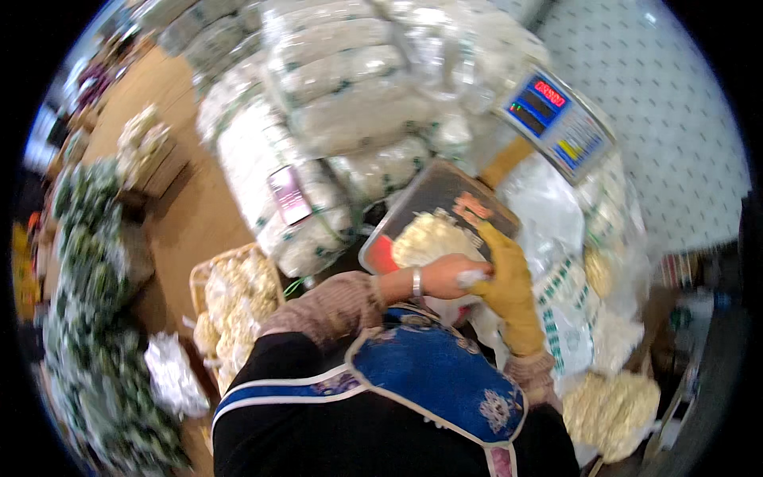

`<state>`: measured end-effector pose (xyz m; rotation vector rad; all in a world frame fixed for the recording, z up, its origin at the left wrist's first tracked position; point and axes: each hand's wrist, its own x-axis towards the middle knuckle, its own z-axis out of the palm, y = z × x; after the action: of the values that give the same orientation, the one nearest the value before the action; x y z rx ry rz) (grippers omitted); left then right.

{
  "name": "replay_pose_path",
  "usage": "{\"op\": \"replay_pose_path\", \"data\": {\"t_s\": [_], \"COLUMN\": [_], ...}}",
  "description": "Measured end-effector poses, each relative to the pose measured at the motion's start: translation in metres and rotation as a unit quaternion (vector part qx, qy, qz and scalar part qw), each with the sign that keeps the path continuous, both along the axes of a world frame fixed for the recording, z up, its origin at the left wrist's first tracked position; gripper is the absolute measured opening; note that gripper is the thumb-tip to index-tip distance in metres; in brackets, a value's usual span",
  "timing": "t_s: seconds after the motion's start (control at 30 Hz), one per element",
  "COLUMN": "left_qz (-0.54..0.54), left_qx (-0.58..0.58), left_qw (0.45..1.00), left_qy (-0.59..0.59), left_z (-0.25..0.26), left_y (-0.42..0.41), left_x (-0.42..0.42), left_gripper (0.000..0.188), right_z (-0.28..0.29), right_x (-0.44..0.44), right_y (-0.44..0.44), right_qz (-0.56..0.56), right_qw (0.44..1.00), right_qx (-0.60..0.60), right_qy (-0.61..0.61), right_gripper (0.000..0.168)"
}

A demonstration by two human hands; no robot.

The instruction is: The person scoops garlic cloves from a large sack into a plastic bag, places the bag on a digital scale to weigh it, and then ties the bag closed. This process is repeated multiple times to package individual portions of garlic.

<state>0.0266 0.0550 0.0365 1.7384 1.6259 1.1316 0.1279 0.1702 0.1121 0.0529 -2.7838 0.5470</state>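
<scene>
A heap of pale yellow pieces, too blurred to name surely, lies in a clear bag (pixel 432 239) on the dark platform of a weighing scale (pixel 417 191). My left hand (pixel 456 277), bare with a silver bracelet, is closed on a whitish bit of plastic at the near edge of the platform. Beside it and touching or nearly so is my right hand (pixel 503 274) in a yellow glove; whether it grips anything is unclear. The scale's display head (pixel 557 122), lit with red digits, stands beyond on a post.
Large plastic-wrapped bales (pixel 357 101) rise ahead, with a phone (pixel 289 195) lying on one. A basket of bagged pale pieces (pixel 238 298) is at left, near heaped green vegetables (pixel 95 268). A filled bag (pixel 614 411) sits at lower right, below loose plastic bags (pixel 566 322).
</scene>
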Motion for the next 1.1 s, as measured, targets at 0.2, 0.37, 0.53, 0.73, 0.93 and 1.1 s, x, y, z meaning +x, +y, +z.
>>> {"op": "replay_pose_path", "data": {"t_s": [0.2,0.37,0.53,0.73,0.93,1.1], "left_qz": [0.129,0.094,0.231,0.272,0.238,0.264], "left_qx": [-0.097,-0.035,0.033,0.172,0.164,0.091], "left_qw": [0.861,0.781,0.955,0.943,0.926,0.942], "left_qy": [-0.482,-0.617,-0.183,0.080,0.241,0.187], "left_z": [-0.018,-0.028,-0.028,-0.007,-0.015,-0.060], "left_y": [-0.005,-0.008,-0.011,0.000,-0.002,-0.037], "left_x": [0.000,-0.001,0.007,-0.008,-0.024,-0.029], "left_gripper": [0.021,0.017,0.020,0.011,0.012,0.014], "right_z": [-0.019,-0.014,-0.018,-0.072,-0.079,-0.107], "right_x": [0.001,0.005,0.000,-0.014,-0.029,-0.028], "right_y": [0.005,-0.013,-0.020,0.001,0.018,0.050], "right_qz": [-0.157,-0.086,-0.110,-0.189,-0.179,-0.245], "right_qw": [0.910,0.945,0.844,0.903,0.864,0.919], "right_qx": [-0.354,-0.299,-0.519,-0.324,-0.465,-0.296], "right_qy": [-0.146,-0.104,-0.075,-0.210,-0.073,-0.086], "right_gripper": [0.012,0.010,0.024,0.038,0.036,0.044]}}
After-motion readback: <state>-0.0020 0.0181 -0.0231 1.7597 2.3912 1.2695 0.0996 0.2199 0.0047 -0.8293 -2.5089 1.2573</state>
